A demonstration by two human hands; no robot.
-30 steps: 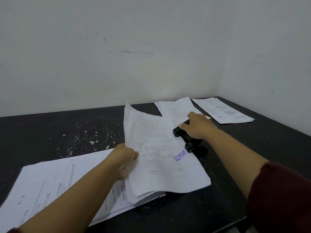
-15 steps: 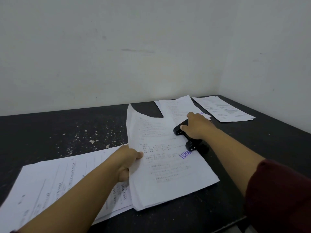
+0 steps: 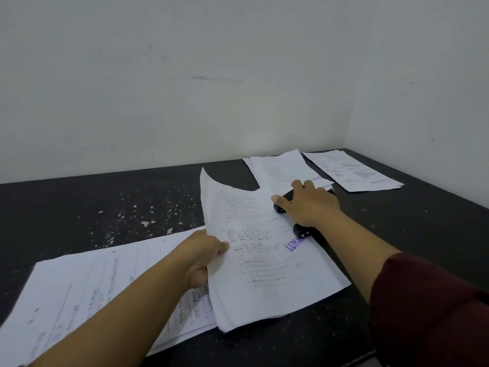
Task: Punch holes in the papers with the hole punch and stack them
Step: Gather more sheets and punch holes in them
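My left hand [image 3: 205,256] grips the left edge of a thin bundle of printed papers [image 3: 267,266] with a purple stamp. The bundle's right edge sits in the slot of a black hole punch [image 3: 301,231] on the dark table [image 3: 105,213]. My right hand [image 3: 311,201] lies palm down on top of the punch, covering most of it, fingers spread over its lever. The far corner of the bundle curls up off the table.
A wide pile of printed sheets [image 3: 87,292] lies at the near left, partly under the bundle. Two more paper piles [image 3: 280,168] [image 3: 354,172] lie at the far right by the wall corner. White flecks dot the table's middle left.
The bundle has slid right and a little nearer, deeper into the punch. My left hand moved with it. My right hand stayed on the punch.
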